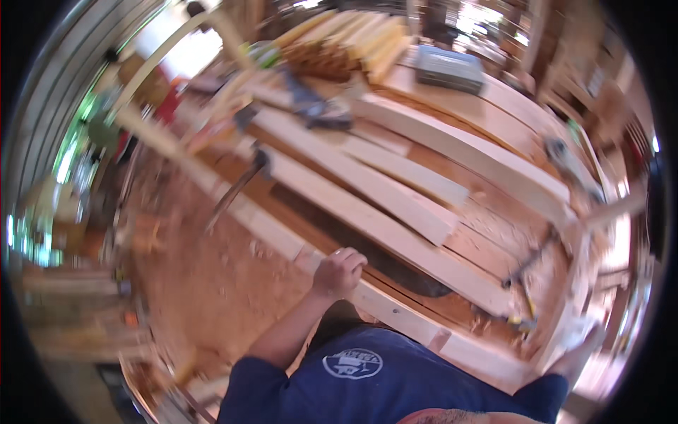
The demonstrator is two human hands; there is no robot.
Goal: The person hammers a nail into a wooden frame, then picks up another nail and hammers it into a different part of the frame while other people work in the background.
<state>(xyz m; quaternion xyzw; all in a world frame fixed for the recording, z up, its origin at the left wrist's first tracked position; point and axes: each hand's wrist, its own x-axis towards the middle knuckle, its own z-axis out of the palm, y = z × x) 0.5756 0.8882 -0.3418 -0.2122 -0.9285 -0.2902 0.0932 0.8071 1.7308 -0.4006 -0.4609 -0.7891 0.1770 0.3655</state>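
My left hand [339, 272] lies on the front rail [395, 318] of a long wooden workbench, its fingers curled over the rail's top edge. Just beyond it, several pale planks [381, 226] lie lengthwise on the bench over a dark gap. My right hand [580, 351] reaches out from a blue sleeve to the bench's near right corner. It is blurred, so I cannot tell its grip. My blue shirt fills the lower middle of the view.
A bar clamp [240, 187] hangs off the bench's left side, and another clamp-like tool [524, 277] lies near the right end. A power tool [318, 107], a grey case [448, 67] and stacked lumber [360, 39] sit further back. Sawdust covers the reddish floor [205, 283].
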